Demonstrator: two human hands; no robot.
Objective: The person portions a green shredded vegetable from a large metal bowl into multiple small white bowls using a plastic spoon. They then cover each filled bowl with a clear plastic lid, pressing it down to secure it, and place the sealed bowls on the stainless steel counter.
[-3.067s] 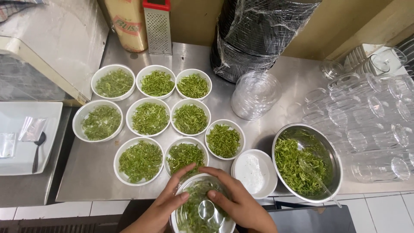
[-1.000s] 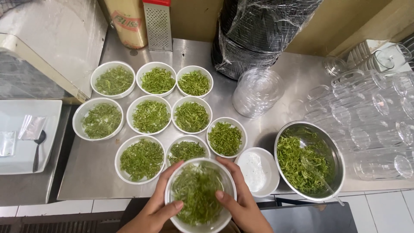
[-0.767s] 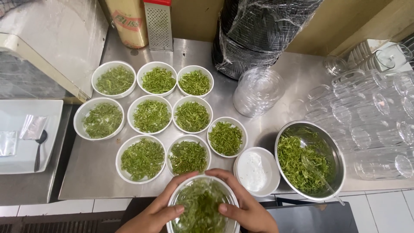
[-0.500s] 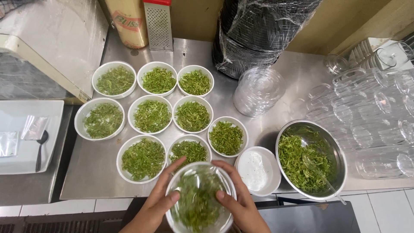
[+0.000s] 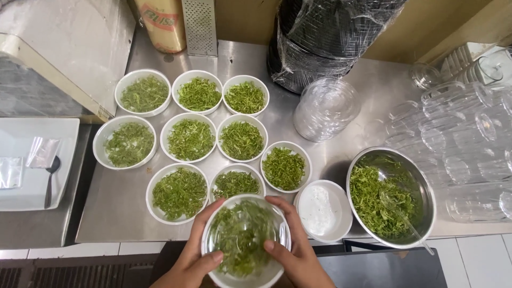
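Note:
At the counter's front edge I hold a white bowl of chopped green herbs (image 5: pixel 244 242) with a clear plastic lid pressed over it. My left hand (image 5: pixel 191 256) grips its left side. My right hand (image 5: pixel 293 245) grips its right side, thumb on top of the lid. Behind it on the steel counter (image 5: pixel 117 208) stand several more white bowls of herbs (image 5: pixel 191 140) in rows, all uncovered. An empty white bowl (image 5: pixel 322 210) sits just right of my hands. Further right stands a steel mixing bowl of herbs (image 5: pixel 389 197).
A stack of clear lids (image 5: pixel 324 109) stands behind the empty bowl. Clear plastic cups (image 5: pixel 458 138) lie on the right. A black wrapped bundle (image 5: pixel 325 37), a grater (image 5: pixel 200 24) and a yellow box (image 5: pixel 160 21) line the back. A white tray with a spoon (image 5: pixel 50 178) sits left.
The covered bowl has stayed in both hands at the front edge, shifting slightly up and down while the hands press around the lid. Nothing else on the counter moved.

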